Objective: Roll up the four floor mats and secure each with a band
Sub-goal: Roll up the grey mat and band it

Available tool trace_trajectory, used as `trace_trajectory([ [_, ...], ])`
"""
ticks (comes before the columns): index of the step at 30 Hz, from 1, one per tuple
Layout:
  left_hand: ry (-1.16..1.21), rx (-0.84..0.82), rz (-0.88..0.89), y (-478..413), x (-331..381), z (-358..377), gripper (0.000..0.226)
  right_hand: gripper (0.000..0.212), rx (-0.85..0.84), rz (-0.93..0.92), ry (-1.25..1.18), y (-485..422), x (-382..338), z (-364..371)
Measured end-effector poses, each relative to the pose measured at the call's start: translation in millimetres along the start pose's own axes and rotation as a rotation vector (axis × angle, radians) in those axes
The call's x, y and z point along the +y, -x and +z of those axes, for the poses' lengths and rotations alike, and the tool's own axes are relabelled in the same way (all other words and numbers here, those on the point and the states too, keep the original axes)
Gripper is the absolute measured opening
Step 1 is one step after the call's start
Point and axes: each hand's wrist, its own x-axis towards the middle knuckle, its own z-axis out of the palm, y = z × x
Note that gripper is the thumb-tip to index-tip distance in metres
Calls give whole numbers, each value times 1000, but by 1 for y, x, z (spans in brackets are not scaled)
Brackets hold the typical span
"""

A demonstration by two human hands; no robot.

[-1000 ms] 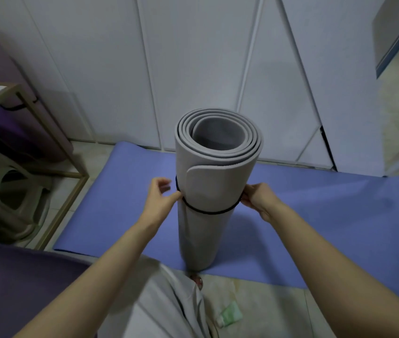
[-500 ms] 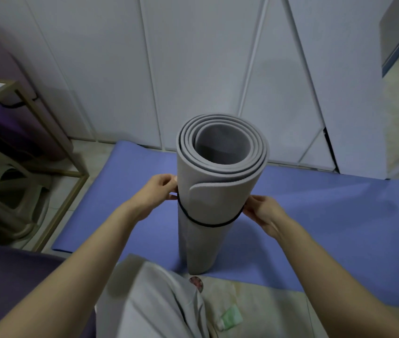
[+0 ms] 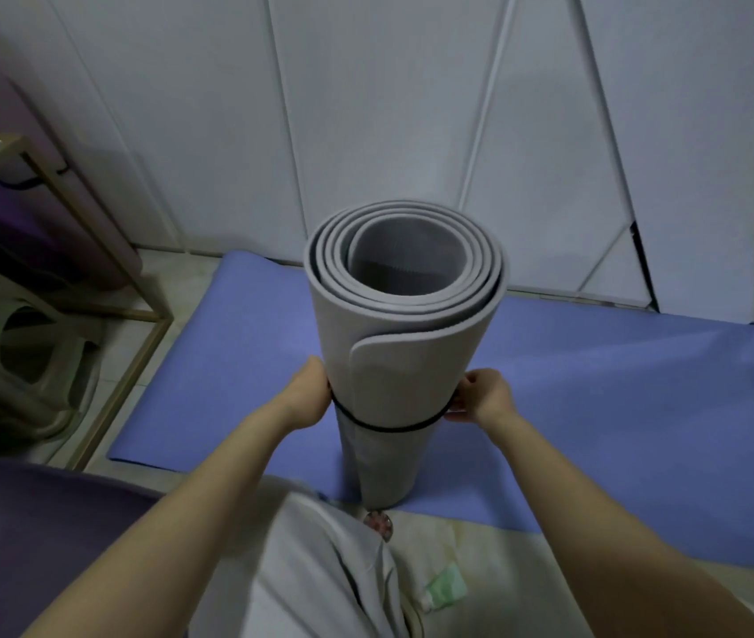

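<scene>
"Grey rolled mat (image 3: pixel 393 389): where do we have it?"

"We have it standing on end, its open spiral top turned up toward us and the loose outer flap facing us. Its foot rests on the near edge of a blue mat."

"What do we see around the roll, biggest first?"

"Behind the roll are white cabinet doors (image 3: pixel 366 108). The blue mat (image 3: pixel 619 384) lies flat under the roll and spreads out to both sides of it. Nearer us and left of the roll lies a purple mat (image 3: pixel 20 522). Well to the roll's left stands a metal-framed table (image 3: pixel 136 287), and lower on that side there is a plastic stool (image 3: pixel 20 356)."

"And our hands?"

"Our left hand (image 3: pixel 308 393) is against the roll's left side, curled onto the black band (image 3: pixel 384 425). We cannot see its fingertips, which are hidden behind the roll. Our right hand (image 3: pixel 485 398) is at the roll's right side and pinches the band between thumb and curled fingers."

"How does the band sit?"

"It circles the roll about midway down, below the flap's rounded corner, and sags a little at the front."

"Anything smaller?"

"A green tube (image 3: pixel 446 591) lies on the pale floor, nearer us than the roll's foot and a little to its right."
</scene>
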Motion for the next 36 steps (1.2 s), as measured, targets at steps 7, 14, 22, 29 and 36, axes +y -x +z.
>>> trace_trajectory([
  [7,134,-1,-24,21,11,3,19,30,0,27,-76,18,7,0],
  [14,445,59,-131,68,57,6,15,23,-138,243,-700,57,19,4],
  [22,565,6,-268,82,62,34,18,24,-66,161,-671,45,8,-15],
  [29,662,103,-224,72,72,16,14,35,-53,-23,-214,24,6,-30],
  [36,644,230,-107,43,76,5,21,33,-110,10,-188,14,8,-31],
])
